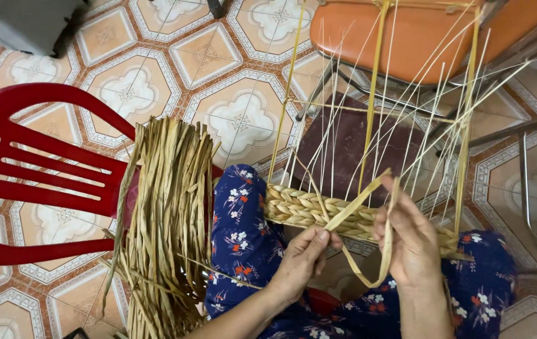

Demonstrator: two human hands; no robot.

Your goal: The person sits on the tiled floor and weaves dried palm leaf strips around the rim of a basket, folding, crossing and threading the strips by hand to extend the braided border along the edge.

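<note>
Straw strip (361,216), a flat pale ribbon of dried fibre, runs from the woven band up over the right hand and loops down below it, and it is the piece both hands are working. Far left, a red plastic chair (27,169) stands on the floor, and a thick bundle of dried straw (168,220) is draped over its right edge, hanging down beside the person's knee, probably so that fresh strips lie within easy reach. The person's lap, in dark blue flowered cloth (243,232), carries the near edge of the work. The left hand (303,260) has its grip closed, thumb and fingers pinching the strip where it leaves the braided band (309,210), which looks like a way of keeping the last turn tight. The band is a plaited row lying across the foot of a frame of thin pale canes (375,88); fine upright stakes fan up and outward from it, held apart so a strip can pass between them. The right hand (409,242) is also closed on the strip, fingers curled about its loop at the right part of the band. Behind the frame sits an orange seat (406,31) on metal legs with a dark panel beneath. The floor (237,107) is patterned tile, cream octagons edged in brown.
</note>
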